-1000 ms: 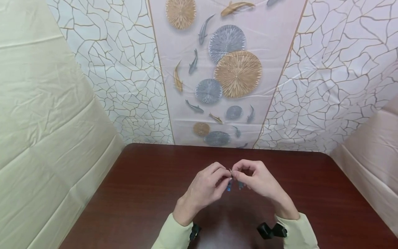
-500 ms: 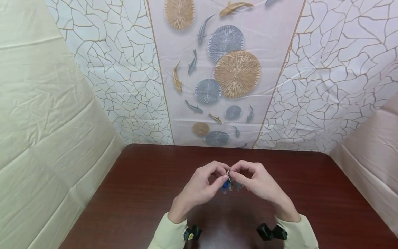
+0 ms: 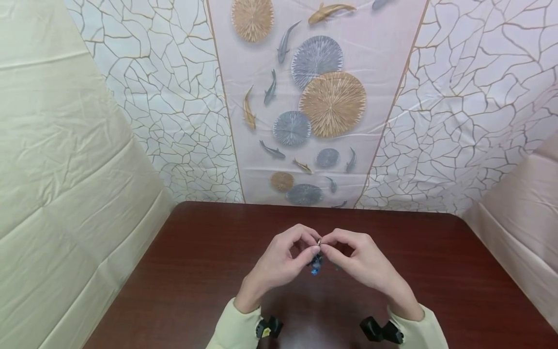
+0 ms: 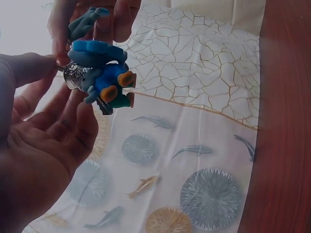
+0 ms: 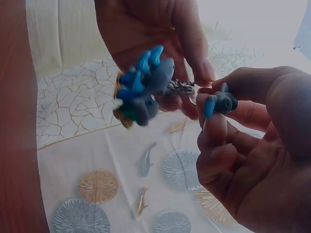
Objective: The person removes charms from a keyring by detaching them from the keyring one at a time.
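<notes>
My left hand (image 3: 281, 259) and right hand (image 3: 368, 259) close together, both pinching metal ring (image 3: 319, 242) above dark-red table (image 3: 196, 271); blue-grey animal figurines (image 5: 148, 85) hang from it. Yellow patch (image 3: 266, 332) on left-wrist black device (image 3: 275, 325), too small to read.

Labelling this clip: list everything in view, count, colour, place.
Figurines: at least three, grey, blue, green, orange, between the hands
Metal links: count unclear, silvery, at the fingertips
Table: one, dark reddish brown, below the hands
Backdrop: one, white and pink with gold lines, behind the table
Printed discs and fish: several each, grey and gold, on the backdrop
Side cloths: two, cream and pinkish beige, beside the table
Wrist devices: two, black, at the wrists
Sleeves: two, pale yellow-green, on the forearms
Left hand and right hand: one each, bare, pinching the links
</notes>
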